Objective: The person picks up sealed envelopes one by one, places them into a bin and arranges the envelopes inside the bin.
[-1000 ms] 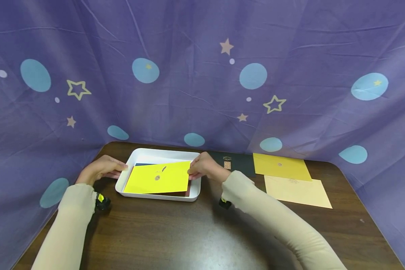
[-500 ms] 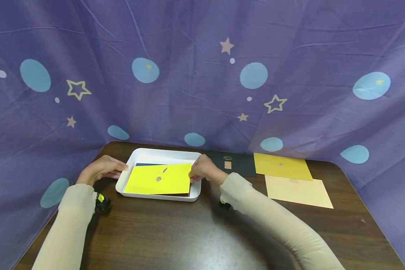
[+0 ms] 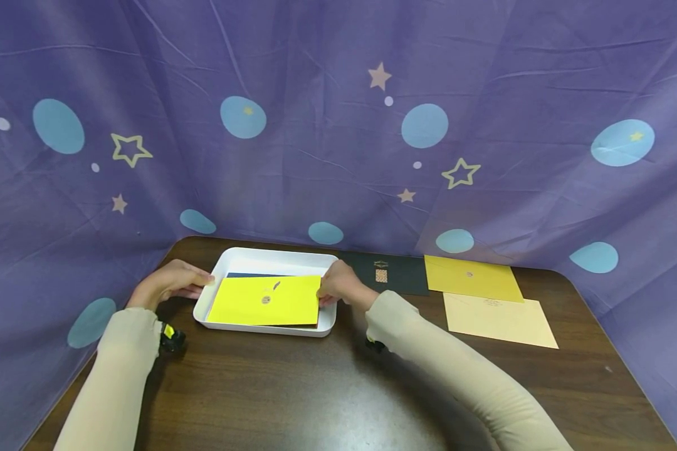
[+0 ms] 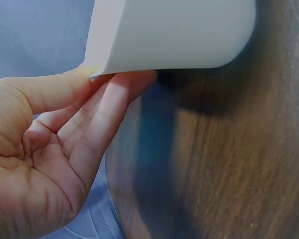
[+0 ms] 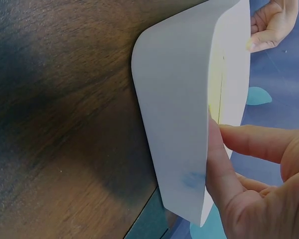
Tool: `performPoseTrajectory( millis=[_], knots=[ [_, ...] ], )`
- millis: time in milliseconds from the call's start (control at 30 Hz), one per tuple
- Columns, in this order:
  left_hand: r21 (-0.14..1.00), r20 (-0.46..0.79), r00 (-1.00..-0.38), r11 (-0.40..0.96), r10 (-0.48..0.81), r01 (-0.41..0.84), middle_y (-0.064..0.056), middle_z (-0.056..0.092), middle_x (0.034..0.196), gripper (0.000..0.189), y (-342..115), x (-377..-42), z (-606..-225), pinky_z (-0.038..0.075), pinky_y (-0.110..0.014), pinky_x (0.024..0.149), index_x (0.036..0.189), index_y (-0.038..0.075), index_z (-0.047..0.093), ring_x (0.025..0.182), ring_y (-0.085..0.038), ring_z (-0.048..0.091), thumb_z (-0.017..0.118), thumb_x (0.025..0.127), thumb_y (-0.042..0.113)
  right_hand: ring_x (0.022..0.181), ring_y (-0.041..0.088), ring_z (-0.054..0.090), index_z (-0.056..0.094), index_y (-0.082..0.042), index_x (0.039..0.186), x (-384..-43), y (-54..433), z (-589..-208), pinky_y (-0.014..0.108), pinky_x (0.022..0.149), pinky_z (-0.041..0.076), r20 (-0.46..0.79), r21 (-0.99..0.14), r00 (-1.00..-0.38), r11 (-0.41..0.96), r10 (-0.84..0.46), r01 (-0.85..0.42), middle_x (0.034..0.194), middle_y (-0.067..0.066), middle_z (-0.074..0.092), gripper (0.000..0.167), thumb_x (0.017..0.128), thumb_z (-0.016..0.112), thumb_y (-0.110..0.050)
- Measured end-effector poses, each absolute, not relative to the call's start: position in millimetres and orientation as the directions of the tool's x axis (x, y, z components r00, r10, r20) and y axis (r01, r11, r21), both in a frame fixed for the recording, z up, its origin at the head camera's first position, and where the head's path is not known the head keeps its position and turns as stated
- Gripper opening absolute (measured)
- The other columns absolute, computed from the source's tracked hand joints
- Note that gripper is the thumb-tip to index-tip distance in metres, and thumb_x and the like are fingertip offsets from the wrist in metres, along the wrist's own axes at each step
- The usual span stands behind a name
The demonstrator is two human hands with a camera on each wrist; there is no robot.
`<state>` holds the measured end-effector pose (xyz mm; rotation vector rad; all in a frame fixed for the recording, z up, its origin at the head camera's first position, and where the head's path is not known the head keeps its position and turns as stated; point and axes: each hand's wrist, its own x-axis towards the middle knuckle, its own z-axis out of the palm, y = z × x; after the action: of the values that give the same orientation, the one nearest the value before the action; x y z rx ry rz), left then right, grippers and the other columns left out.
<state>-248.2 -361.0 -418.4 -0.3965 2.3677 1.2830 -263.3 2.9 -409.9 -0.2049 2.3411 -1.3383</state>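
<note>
A white tray [image 3: 271, 255] stands at the left of the table. My left hand [image 3: 172, 280] pinches its left rim, thumb on the rim and fingers against the outer side, as the left wrist view shows at the tray wall [image 4: 179, 35]. Inside lies a bright yellow envelope [image 3: 248, 310] with a small round seal. My right hand [image 3: 343, 285] pinches this envelope's right edge, thumb and index finger reaching over the tray's right side [image 5: 174, 99]. Beneath the yellow one, a dark blue edge [image 3: 248, 274] and a brown strip [image 3: 299, 326] peek out, mostly hidden.
Right of the tray lie a dark green envelope [image 3: 397, 283], a duller yellow envelope [image 3: 474, 282] and a cream envelope [image 3: 502, 322], the last two overlapping. A purple curtain [image 3: 338, 163] hangs behind the brown wooden table [image 3: 293, 388].
The yellow envelope's right edge has come down a little and shifted slightly right with my right hand, covering more of the brown piece. My left hand keeps its place on the rim.
</note>
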Motion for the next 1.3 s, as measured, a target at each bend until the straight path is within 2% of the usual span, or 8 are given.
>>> performPoseTrajectory(
  millis=[167, 367, 567, 667, 900, 1033, 1300],
  knots=[
    [0.724, -0.490, -0.870, 0.532, -0.052, -0.440, 0.005, 0.073, 0.083, 0.055, -361.1, -249.3, -418.3, 0.064, -0.026, 0.072, 0.135, -0.020, 0.051, 0.072, -0.007, 0.071, 0.068, 0.097, 0.016, 0.067, 0.033, 0.076, 0.072, 0.012, 0.076, -265.2, 1.6, -413.1, 0.034, 0.059, 0.064, -0.284, -0.828, -0.902, 0.558, -0.325, 0.060, 0.076, 0.027, 0.073, 0.005, 0.080, 0.069, 0.013],
    [0.721, -0.484, -0.873, 0.538, -0.059, -0.436, 0.003, 0.074, 0.087, 0.056, -362.1, -248.8, -419.1, 0.064, -0.027, 0.072, 0.136, -0.019, 0.051, 0.073, -0.008, 0.071, 0.069, 0.097, 0.017, 0.058, 0.025, 0.073, 0.067, 0.003, 0.067, -269.5, -3.4, -418.2, 0.026, 0.051, 0.060, -0.284, -0.760, -0.915, 0.649, -0.288, 0.032, 0.071, 0.020, 0.072, 0.015, 0.080, 0.074, 0.009],
    [0.723, -0.484, -0.873, 0.536, -0.059, -0.437, 0.001, 0.075, 0.090, 0.056, -362.4, -248.6, -419.7, 0.064, -0.027, 0.073, 0.136, -0.019, 0.052, 0.074, -0.008, 0.071, 0.069, 0.097, 0.017, 0.053, 0.020, 0.070, 0.063, 0.002, 0.071, -270.7, -5.8, -418.4, 0.021, 0.044, 0.054, -0.302, -0.716, -0.917, 0.697, -0.260, 0.038, 0.069, 0.015, 0.070, 0.015, 0.080, 0.076, 0.005],
    [0.723, -0.485, -0.872, 0.534, -0.057, -0.437, 0.002, 0.075, 0.089, 0.056, -362.2, -248.5, -419.5, 0.064, -0.027, 0.073, 0.136, -0.019, 0.051, 0.074, -0.008, 0.071, 0.069, 0.097, 0.017, 0.050, 0.017, 0.067, 0.065, 0.003, 0.074, -270.8, -5.9, -418.7, 0.021, 0.045, 0.053, -0.308, -0.703, -0.916, 0.711, -0.257, 0.037, 0.066, 0.014, 0.069, 0.013, 0.080, 0.077, 0.004],
    [0.721, -0.484, -0.873, 0.535, -0.065, -0.440, 0.001, 0.075, 0.090, 0.056, -361.1, -247.3, -418.2, 0.064, -0.026, 0.073, 0.136, -0.019, 0.051, 0.073, -0.008, 0.071, 0.069, 0.097, 0.017, 0.051, 0.017, 0.068, 0.066, 0.002, 0.074, -270.7, -5.5, -418.7, 0.030, 0.059, 0.062, -0.306, -0.689, -0.917, 0.724, -0.257, 0.027, 0.068, 0.013, 0.070, 0.014, 0.082, 0.078, 0.000],
    [0.719, -0.484, -0.872, 0.536, -0.071, -0.443, 0.000, 0.076, 0.090, 0.056, -361.2, -247.4, -418.8, 0.064, -0.026, 0.072, 0.135, -0.020, 0.051, 0.073, -0.008, 0.071, 0.069, 0.097, 0.017, 0.052, 0.017, 0.069, 0.066, 0.001, 0.072, -270.1, -5.1, -419.0, 0.031, 0.062, 0.063, -0.299, -0.694, -0.918, 0.719, -0.261, 0.022, 0.068, 0.013, 0.071, 0.015, 0.081, 0.078, 0.001],
    [0.729, -0.486, -0.872, 0.525, -0.056, -0.440, 0.000, 0.075, 0.090, 0.054, -359.7, -246.9, -419.2, 0.064, -0.026, 0.072, 0.135, -0.020, 0.052, 0.073, -0.008, 0.071, 0.069, 0.097, 0.016, 0.050, 0.016, 0.067, 0.071, 0.004, 0.073, -269.4, -1.9, -420.8, 0.021, 0.048, 0.055, -0.284, -0.715, -0.914, 0.699, -0.288, 0.002, 0.065, 0.013, 0.072, 0.010, 0.081, 0.076, 0.003]
  ],
)
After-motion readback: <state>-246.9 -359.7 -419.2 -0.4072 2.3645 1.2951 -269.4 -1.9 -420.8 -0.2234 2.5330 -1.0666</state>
